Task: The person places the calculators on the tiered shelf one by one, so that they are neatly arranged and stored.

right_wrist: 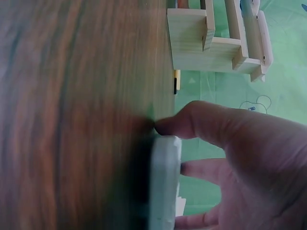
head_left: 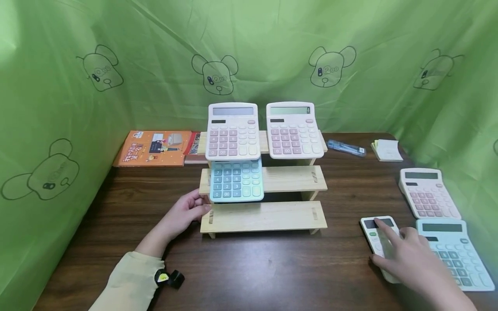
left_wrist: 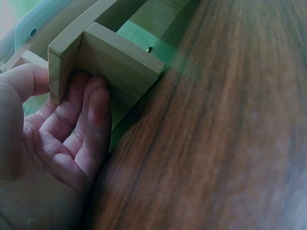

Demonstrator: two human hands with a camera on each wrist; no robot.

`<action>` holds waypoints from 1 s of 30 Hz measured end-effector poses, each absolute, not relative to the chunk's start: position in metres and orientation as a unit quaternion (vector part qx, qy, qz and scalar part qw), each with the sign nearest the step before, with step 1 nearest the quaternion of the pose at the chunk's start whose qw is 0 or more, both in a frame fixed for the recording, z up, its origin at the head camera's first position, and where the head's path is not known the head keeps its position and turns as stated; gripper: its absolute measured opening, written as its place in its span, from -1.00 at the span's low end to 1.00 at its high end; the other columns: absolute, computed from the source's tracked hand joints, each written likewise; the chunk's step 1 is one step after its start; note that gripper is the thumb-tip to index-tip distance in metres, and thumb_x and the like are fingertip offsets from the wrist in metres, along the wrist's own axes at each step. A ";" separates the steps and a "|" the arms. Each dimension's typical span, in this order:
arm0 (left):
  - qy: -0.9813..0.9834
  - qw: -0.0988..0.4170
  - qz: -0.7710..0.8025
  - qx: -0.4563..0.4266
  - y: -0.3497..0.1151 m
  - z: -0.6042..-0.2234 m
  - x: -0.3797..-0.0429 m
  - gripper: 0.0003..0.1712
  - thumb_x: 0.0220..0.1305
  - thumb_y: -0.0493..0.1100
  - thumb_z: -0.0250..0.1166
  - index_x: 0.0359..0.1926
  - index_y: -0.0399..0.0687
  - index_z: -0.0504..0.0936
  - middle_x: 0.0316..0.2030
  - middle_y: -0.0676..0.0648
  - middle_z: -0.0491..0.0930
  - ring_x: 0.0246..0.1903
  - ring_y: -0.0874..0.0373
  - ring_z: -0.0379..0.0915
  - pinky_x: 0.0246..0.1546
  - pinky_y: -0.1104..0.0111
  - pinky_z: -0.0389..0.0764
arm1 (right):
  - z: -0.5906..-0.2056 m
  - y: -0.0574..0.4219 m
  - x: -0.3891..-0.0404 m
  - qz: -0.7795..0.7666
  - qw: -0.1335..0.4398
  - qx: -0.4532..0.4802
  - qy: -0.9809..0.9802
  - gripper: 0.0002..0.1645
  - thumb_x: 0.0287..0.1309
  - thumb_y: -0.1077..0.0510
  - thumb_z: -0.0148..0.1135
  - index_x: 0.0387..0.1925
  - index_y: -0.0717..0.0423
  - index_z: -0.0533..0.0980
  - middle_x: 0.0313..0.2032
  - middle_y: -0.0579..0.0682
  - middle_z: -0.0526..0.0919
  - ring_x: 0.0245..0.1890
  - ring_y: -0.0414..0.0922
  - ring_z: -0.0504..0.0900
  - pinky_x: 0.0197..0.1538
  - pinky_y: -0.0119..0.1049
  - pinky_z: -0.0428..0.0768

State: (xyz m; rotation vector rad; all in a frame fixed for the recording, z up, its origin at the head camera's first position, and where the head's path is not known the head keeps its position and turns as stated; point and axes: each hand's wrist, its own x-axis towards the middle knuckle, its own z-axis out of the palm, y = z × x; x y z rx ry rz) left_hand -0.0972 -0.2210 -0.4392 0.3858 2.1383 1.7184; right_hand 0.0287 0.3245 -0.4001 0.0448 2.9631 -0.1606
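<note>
A three-step wooden rack [head_left: 268, 217] stands mid-table. My left hand [head_left: 190, 209] grips the left end of its lowest step, with the thumb on top and the other fingers [left_wrist: 96, 110] curled beneath the board. My right hand [head_left: 414, 255] holds a small white calculator [head_left: 375, 235] at the right of the table. Its thumb [right_wrist: 192, 122] is at the calculator's edge, and the index finger lies over the display. Two white-and-pink calculators, a left one [head_left: 233, 129] and a right one [head_left: 293, 129], lean on the top step. A blue calculator [head_left: 236, 181] leans on the middle step.
Another pink-keyed calculator [head_left: 428, 194] and a larger blue calculator [head_left: 463, 255] lie at the far right, close to my right hand. Behind the rack are an orange book [head_left: 155, 149], a blue packet [head_left: 346, 147] and a notepad [head_left: 387, 150]. Green curtain [head_left: 264, 34] surrounds the table.
</note>
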 end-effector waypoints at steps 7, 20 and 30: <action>0.755 0.190 0.612 0.142 -0.218 -0.438 -0.097 -0.59 0.37 -0.17 0.19 0.20 -0.10 0.41 -0.33 -0.21 0.57 -0.46 0.08 0.45 -0.46 0.25 0.55 | -0.394 0.310 0.016 -0.105 0.044 0.011 0.993 0.25 -0.15 -0.30 0.44 0.46 0.13 0.09 -0.06 0.50 0.32 -0.10 0.44 0.34 -0.29 0.31 0.39; 0.754 0.185 0.612 0.149 -0.221 -0.439 -0.096 -0.57 0.37 -0.18 0.19 0.22 -0.10 0.40 -0.33 -0.21 0.57 -0.47 0.10 0.44 -0.48 0.27 0.54 | -0.333 0.242 -0.007 -0.170 -0.082 -0.113 0.975 0.16 -0.26 -0.03 0.54 0.44 -0.05 0.20 0.10 0.26 0.33 -0.04 0.16 0.33 -0.25 0.08 0.42; 0.755 0.183 0.612 0.150 -0.221 -0.440 -0.097 -0.58 0.37 -0.20 0.19 0.22 -0.09 0.40 -0.37 -0.20 0.56 -0.49 0.07 0.42 -0.51 0.28 0.50 | -0.328 0.200 -0.027 -0.134 -0.161 -0.196 0.958 0.03 -0.38 -0.06 0.43 0.31 -0.02 0.39 0.05 0.21 0.41 -0.14 0.10 0.39 -0.23 -0.05 0.37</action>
